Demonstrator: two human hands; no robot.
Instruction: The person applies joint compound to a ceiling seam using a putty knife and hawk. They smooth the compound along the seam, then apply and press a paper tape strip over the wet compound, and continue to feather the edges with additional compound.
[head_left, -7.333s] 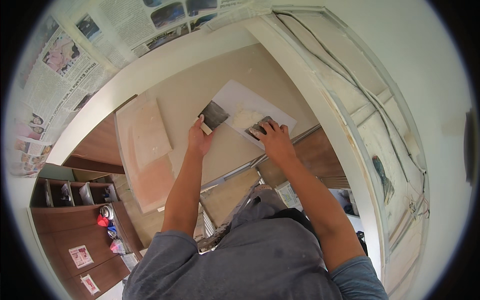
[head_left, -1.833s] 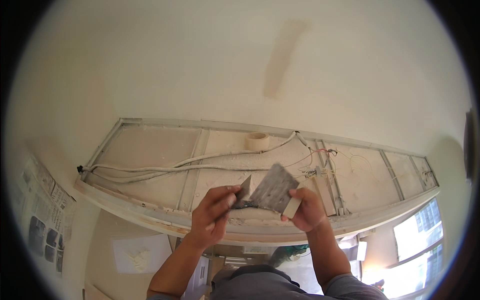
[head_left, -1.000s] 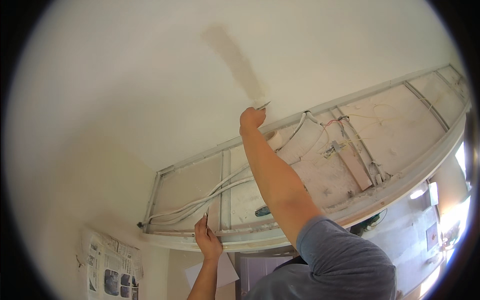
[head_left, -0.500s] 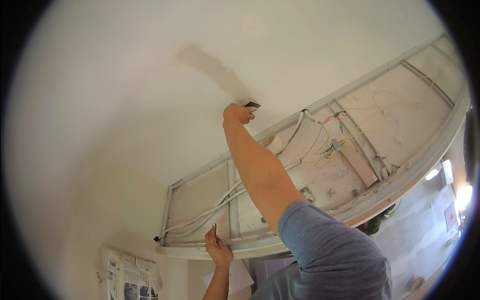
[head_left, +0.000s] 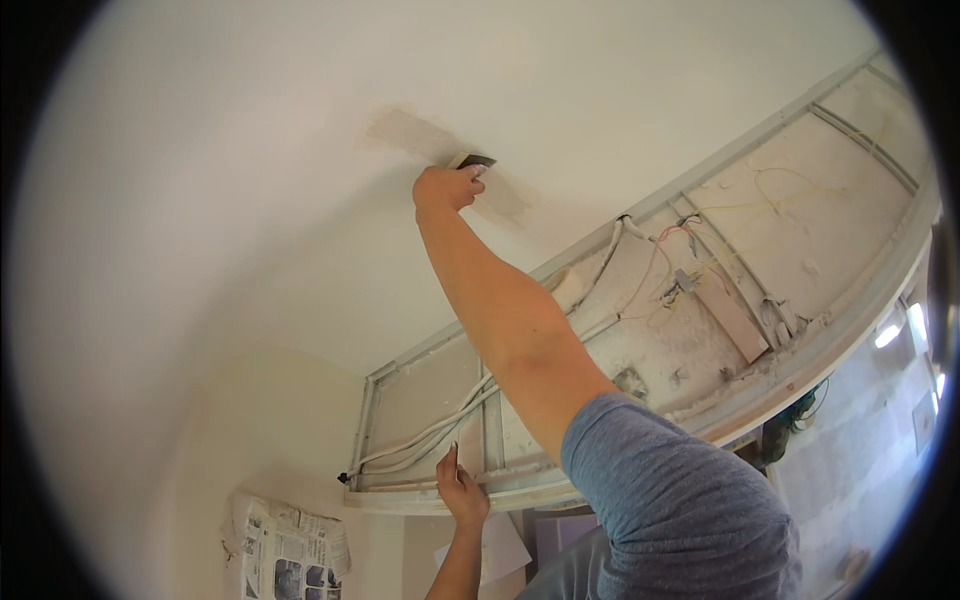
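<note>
While the right arm stretches far across the framed ledge (head_left: 790,230), the right hand (head_left: 450,187) grips a dark flat blade (head_left: 477,162) with a pale strip along its left side. Fingers curled round it, thumb side partly hidden. Blade sits at the far pale wall (head_left: 620,110), over a brownish patch (head_left: 403,132), which shows both left and right of the tool; can't tell if its edge touches.

Left hand (head_left: 462,492) is nearer, at the near left rim of the ledge, one finger pointing up, others bent. Something thin may be in it; too small to tell, so can't say whether it's holding or bare.

On the ledge: white cables (head_left: 418,450) run along the left end, just beyond the left hand. Pale roll (head_left: 570,288) partly behind the right forearm (head_left: 510,310). Red and yellow wires (head_left: 668,240) right of that, above a flat strip (head_left: 732,322) lying at a slant. Newspaper (head_left: 290,550) on the near left. White sheet (head_left: 503,550) below the ledge, partly behind the left forearm (head_left: 458,560). Grey sleeve (head_left: 670,490) near right.
</note>
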